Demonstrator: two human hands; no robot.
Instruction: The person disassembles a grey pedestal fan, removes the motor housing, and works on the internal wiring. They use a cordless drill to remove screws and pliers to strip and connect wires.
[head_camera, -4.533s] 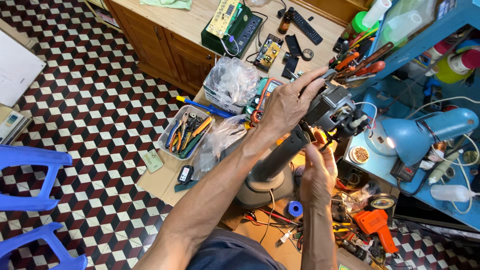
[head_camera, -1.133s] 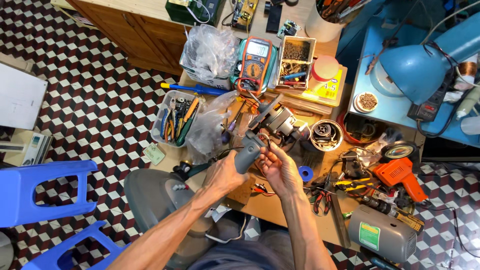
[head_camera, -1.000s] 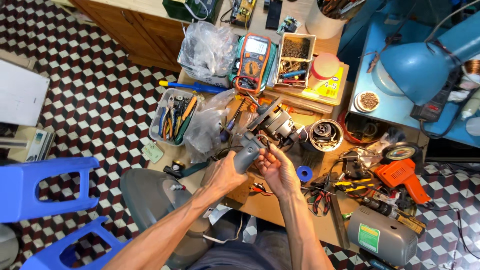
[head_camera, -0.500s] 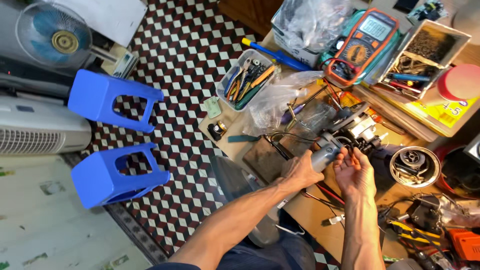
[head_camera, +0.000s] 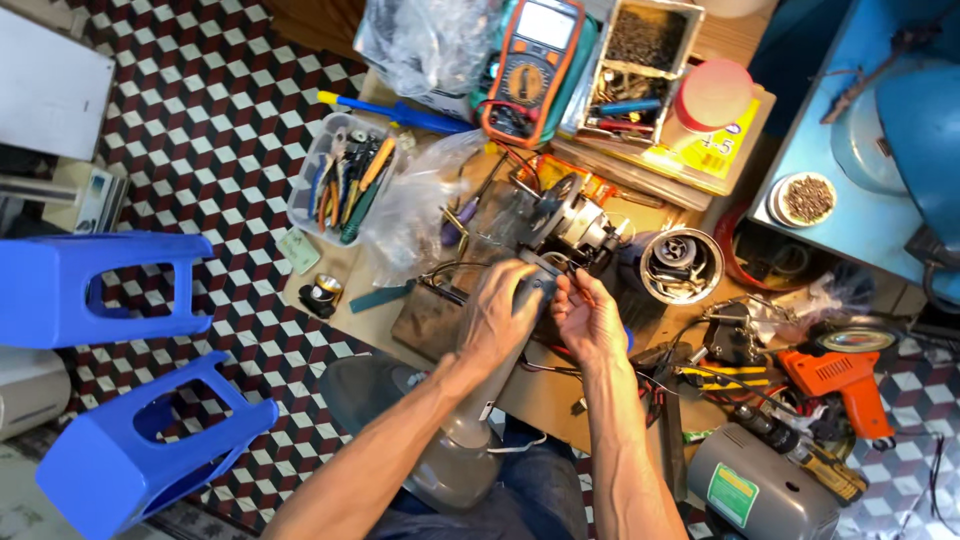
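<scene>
Nearest us, our left hand (head_camera: 500, 318) wraps its fingers tight round the grey body of a power tool (head_camera: 530, 300), whose metal motor head (head_camera: 580, 228) juts out just past our fingertips over the cluttered wooden bench (head_camera: 545, 395). Our right hand (head_camera: 590, 320) sits just beside it, fingers pinched narrow on thin wires at the tool's side. Beyond the fingers lie a round metal housing (head_camera: 680, 265), a tray of hand tools (head_camera: 340, 180) and, farthest, an orange multimeter (head_camera: 530, 60).

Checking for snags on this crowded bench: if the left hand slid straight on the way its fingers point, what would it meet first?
Probably the motor head just beyond the grey housing that the left hand grips, though depth is unclear.
</scene>
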